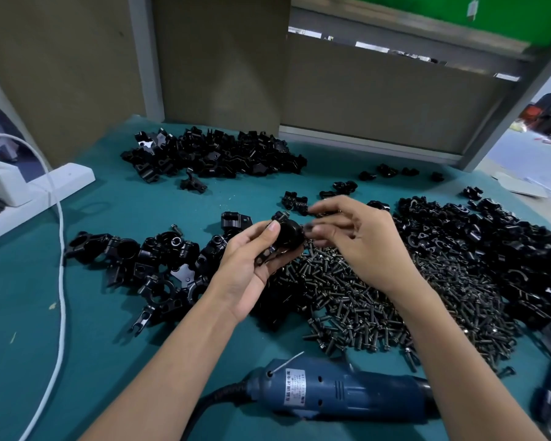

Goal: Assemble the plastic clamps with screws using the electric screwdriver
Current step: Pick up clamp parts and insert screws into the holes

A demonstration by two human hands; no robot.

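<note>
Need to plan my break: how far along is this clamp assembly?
Done: the near-left pile may be assembled clamps; unclear. In hand: the left hand grips one clamp, the right hand reaches it, blurred; the screwdriver lies idle. Left: large heaps of screws and clamp parts.

The clamp I hold is black plastic, smooth and shiny. The screws are dark metal with a dull shine. The desk has a flat, matt green cover, like cloth. The electric screwdriver has a smooth blue plastic body. The cable looks smooth and white.
</note>
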